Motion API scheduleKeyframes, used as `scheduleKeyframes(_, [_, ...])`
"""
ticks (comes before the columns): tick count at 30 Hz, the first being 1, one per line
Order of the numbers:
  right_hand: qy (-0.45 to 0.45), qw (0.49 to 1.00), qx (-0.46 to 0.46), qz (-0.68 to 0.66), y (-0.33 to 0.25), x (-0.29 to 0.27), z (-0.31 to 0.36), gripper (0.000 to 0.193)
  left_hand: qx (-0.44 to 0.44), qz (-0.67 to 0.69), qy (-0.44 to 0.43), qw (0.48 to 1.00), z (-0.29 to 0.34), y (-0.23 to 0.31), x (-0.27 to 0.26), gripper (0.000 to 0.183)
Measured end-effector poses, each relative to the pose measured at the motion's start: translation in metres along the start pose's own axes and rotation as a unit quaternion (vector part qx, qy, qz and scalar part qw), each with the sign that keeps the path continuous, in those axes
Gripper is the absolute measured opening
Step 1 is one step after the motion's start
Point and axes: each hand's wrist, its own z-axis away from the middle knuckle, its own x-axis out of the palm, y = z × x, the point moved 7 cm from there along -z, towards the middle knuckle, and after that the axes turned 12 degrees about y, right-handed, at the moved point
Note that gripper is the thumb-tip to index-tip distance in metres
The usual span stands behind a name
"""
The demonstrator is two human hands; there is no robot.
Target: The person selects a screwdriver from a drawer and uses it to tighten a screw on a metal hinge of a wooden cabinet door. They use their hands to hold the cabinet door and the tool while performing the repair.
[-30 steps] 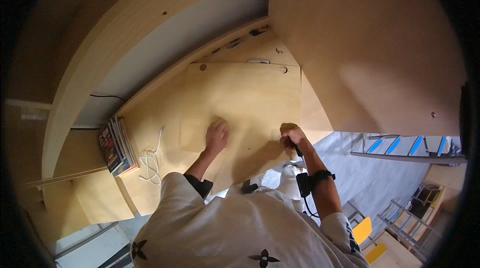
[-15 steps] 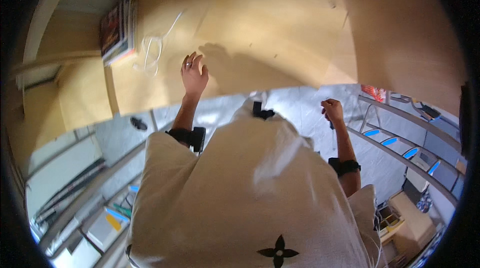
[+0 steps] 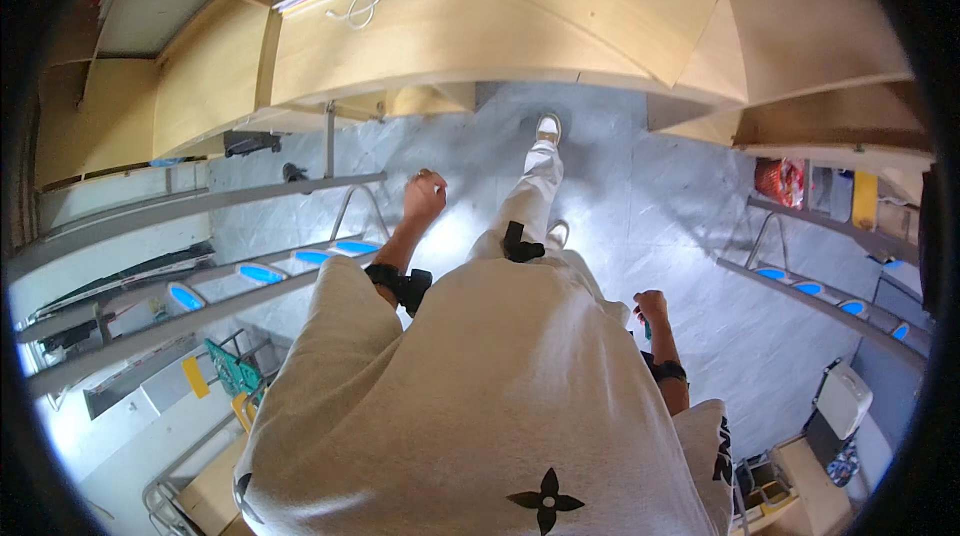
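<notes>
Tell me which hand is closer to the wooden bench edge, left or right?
The left hand: it is raised forward, loosely closed, below the wooden bench edge. The right hand hangs back beside the hip, farther from it.

Workshop: plywood workbench [image 3: 520, 46], metal racks [image 3: 200, 198]

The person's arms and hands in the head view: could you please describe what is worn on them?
Both forearms are bare below the short sleeves of a light grey top. A black band with a small black box wraps the left wrist, and a black strap circles the right wrist. The left hand and right hand are ungloved.
</notes>
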Motion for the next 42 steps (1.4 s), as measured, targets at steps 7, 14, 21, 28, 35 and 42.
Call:
scheduleKeyframes(7, [0.007, 0.999, -0.043, -0.025, 0.034, 0.059, 0.089, 0.024, -0.100, -0.122, -0.192, 0.969, 0.235, -0.113, -0.025, 0.018])
scheduleKeyframes(14, [0.111, 0.968, -0.189, 0.119, 0.088, 0.106, 0.111, 0.018, -0.351, 0.035, -0.284, 0.892, 0.300, -0.148, -0.058, 0.025])
scheduleKeyframes(21, [0.003, 0.992, -0.128, 0.012, 0.167, 0.169, 0.081, 0.016, -0.223, 0.258, -0.253, 0.905, 0.313, -0.155, -0.043, 0.016])
scheduleKeyframes(28, [0.125, 0.938, -0.305, 0.107, 0.075, 0.222, 0.226, 0.035, -0.183, 0.115, -0.339, 0.916, 0.446, -0.317, -0.051, 0.014])
scheduleKeyframes(35, [0.034, 0.986, -0.159, 0.025, 0.147, 0.248, 0.281, 0.058, -0.456, 0.231, -0.459, 0.727, 0.511, -0.326, -0.080, 0.027])
scheduleKeyframes(42, [0.015, 0.998, -0.030, -0.056, 0.245, 0.259, 0.308, 0.043, -0.271, 0.145, -0.398, 0.864, 0.441, -0.247, -0.050, 0.022])
